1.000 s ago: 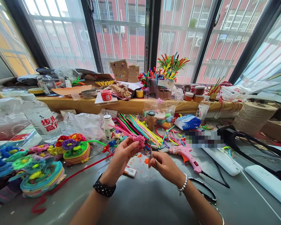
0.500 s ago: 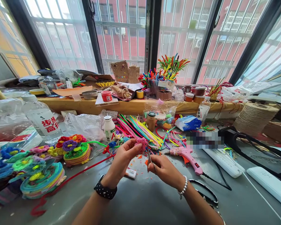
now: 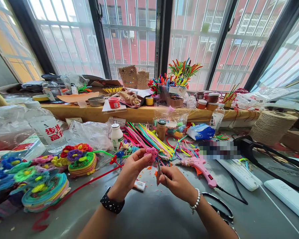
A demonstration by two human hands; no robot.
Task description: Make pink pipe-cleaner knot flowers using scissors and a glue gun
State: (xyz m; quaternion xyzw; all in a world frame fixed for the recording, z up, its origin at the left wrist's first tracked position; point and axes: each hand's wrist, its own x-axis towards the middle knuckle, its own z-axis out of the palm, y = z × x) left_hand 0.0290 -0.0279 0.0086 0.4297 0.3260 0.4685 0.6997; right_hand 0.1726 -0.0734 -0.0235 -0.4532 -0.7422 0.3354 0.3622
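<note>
Between the thumb and fingers of my left hand (image 3: 137, 167) is a pink pipe-cleaner flower (image 3: 152, 154), held up above the grey table. My right hand (image 3: 173, 181) is closed round a small pair of scissors (image 3: 159, 169), whose blades point up at the flower's lower right side. Whether the blades touch the flower I cannot tell. Small orange and pink clippings (image 3: 149, 168) are scattered behind and below my hands. A small white labelled box (image 3: 140, 185) lies beside my left wrist. A heap of coloured pipe cleaners (image 3: 154, 136) spreads behind the flower.
To the right lie a pink glue gun (image 3: 200, 169) with its black cord and a white power strip (image 3: 239, 172). Finished fuzzy flowers and coiled discs (image 3: 46, 191) crowd the left. A white bottle (image 3: 116, 137) and a brown jar (image 3: 160, 130) stand behind. A wooden ledge (image 3: 137, 114) runs along the back.
Both hands keep nearly the same place and grip. The pink flower appears slightly turned and a little to the right. The whole view has shifted very slightly.
</note>
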